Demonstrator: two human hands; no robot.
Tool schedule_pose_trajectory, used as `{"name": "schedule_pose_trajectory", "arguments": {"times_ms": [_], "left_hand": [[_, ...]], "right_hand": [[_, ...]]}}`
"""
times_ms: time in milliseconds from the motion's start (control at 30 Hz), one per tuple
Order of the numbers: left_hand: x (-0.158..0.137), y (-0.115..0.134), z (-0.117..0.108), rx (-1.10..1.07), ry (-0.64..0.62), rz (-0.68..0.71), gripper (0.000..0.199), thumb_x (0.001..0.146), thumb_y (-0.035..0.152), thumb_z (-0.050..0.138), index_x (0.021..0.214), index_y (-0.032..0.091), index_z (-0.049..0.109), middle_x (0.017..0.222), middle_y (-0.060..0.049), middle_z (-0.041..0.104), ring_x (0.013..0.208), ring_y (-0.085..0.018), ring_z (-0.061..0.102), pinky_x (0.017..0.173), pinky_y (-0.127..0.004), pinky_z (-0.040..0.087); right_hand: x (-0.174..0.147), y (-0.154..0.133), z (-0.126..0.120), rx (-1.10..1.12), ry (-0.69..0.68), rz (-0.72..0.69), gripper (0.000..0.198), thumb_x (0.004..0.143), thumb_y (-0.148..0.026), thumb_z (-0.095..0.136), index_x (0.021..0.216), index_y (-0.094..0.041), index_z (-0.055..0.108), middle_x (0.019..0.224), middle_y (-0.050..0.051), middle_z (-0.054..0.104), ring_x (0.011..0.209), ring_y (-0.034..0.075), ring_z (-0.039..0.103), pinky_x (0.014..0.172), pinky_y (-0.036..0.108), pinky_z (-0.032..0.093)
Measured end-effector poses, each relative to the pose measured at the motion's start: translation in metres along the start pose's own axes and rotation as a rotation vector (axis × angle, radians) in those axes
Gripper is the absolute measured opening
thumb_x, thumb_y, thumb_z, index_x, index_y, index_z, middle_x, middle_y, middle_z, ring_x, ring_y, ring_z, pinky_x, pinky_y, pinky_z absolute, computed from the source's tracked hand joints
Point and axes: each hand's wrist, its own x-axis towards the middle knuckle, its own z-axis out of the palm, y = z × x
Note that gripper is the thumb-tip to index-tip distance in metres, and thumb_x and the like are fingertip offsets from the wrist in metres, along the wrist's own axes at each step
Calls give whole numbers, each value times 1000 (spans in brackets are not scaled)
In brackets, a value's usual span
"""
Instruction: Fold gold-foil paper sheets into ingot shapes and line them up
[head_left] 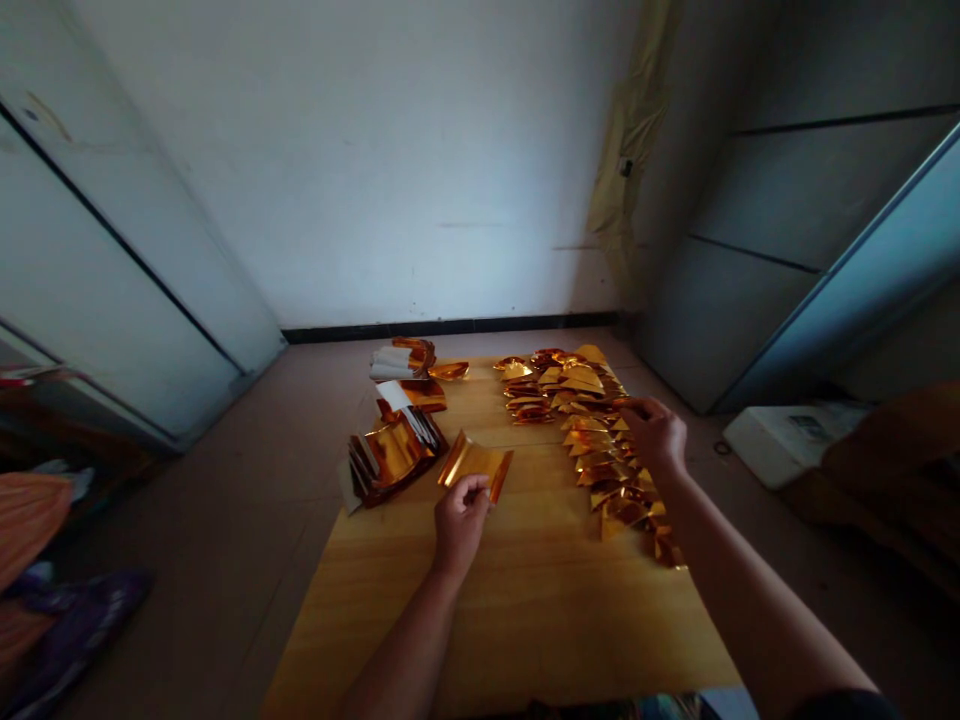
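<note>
My left hand (460, 525) pinches the near edge of a curled gold foil sheet (476, 462) over the middle of the table. Out at the table's right edge, my right hand (660, 432) reaches to the rows of folded gold foil pieces (600, 455). Its fingers are closed at the pile; whether a piece is between them is too small to tell. Left of the held sheet lies a stack of unfolded gold foil sheets (394, 452) with white backs. Smaller foil stacks (403, 358) sit behind it.
The wooden table (480, 600) stands near a white wall (390, 180). Cabinets flank it on both sides. On the floor to the right is a white box (780, 440). A purple bag-like item (75, 625) and orange cloth (30, 520) lie at the left.
</note>
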Motion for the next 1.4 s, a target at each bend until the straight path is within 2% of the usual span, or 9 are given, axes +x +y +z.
{"name": "schedule_pose_trajectory", "arguments": {"times_ms": [167, 400, 667, 933, 1100, 1167, 1233, 1333, 1400], "left_hand": [[0, -1, 1, 38, -11, 22, 18, 67, 29, 64, 80, 18, 69, 70, -1, 68, 55, -13, 61, 53, -22, 49], [0, -4, 0, 69, -25, 34, 14, 68, 26, 63, 79, 18, 68, 68, -1, 67, 54, -13, 61, 53, -22, 49], [0, -5, 0, 104, -31, 55, 13, 69, 24, 62, 78, 18, 69, 68, -1, 68, 57, -14, 62, 55, -23, 50], [1, -8, -1, 179, -35, 113, 16, 72, 26, 58, 80, 17, 68, 70, -1, 68, 57, -14, 63, 55, -23, 52], [1, -10, -2, 194, -47, 143, 16, 74, 26, 56, 82, 16, 67, 71, -1, 68, 55, -12, 63, 53, -22, 51], [1, -12, -2, 200, -49, 173, 16, 75, 25, 56, 83, 16, 66, 71, 0, 68, 54, -12, 62, 52, -22, 51], [1, -13, -2, 226, -58, 237, 15, 77, 24, 55, 84, 16, 66, 71, 0, 67, 55, -12, 62, 53, -21, 51], [-1, -12, -2, 291, -56, 402, 13, 79, 19, 54, 84, 17, 65, 75, -1, 67, 63, -12, 63, 60, -22, 52], [-2, -9, -3, 338, -16, 516, 13, 80, 15, 52, 83, 18, 65, 77, -1, 66, 70, -12, 64, 66, -23, 52]], "right_hand": [[18, 9, 10, -175, 0, 3, 21, 73, -31, 52, 78, -22, 71, 79, 4, 70, 64, 16, 53, 57, 25, 30], [37, 14, 22, -276, -16, 50, 19, 75, -26, 52, 81, -22, 70, 85, 4, 68, 67, 15, 50, 60, 25, 24], [46, 27, 28, -333, -78, 79, 18, 78, -27, 52, 83, -22, 69, 87, 4, 67, 70, 14, 49, 65, 27, 22], [46, 28, 29, -372, -126, 113, 19, 78, -29, 52, 88, -22, 67, 89, 3, 66, 75, 15, 50, 69, 28, 24], [45, 21, 20, -305, -46, 98, 21, 78, -27, 50, 87, -21, 68, 89, 4, 67, 75, 16, 53, 68, 27, 29], [36, 5, 13, -214, 1, 50, 19, 77, -27, 52, 85, -20, 68, 87, 5, 68, 74, 17, 55, 67, 27, 33], [16, -17, 9, -81, 6, -86, 18, 78, -28, 52, 82, -19, 67, 84, 4, 67, 74, 17, 56, 67, 26, 37], [-33, -52, 14, 149, -160, -349, 17, 79, -25, 51, 82, -19, 68, 79, 3, 66, 71, 15, 58, 68, 25, 43], [-69, -69, 26, 237, -298, -453, 18, 79, -20, 51, 84, -19, 68, 78, 4, 66, 70, 15, 59, 67, 24, 46]]}}
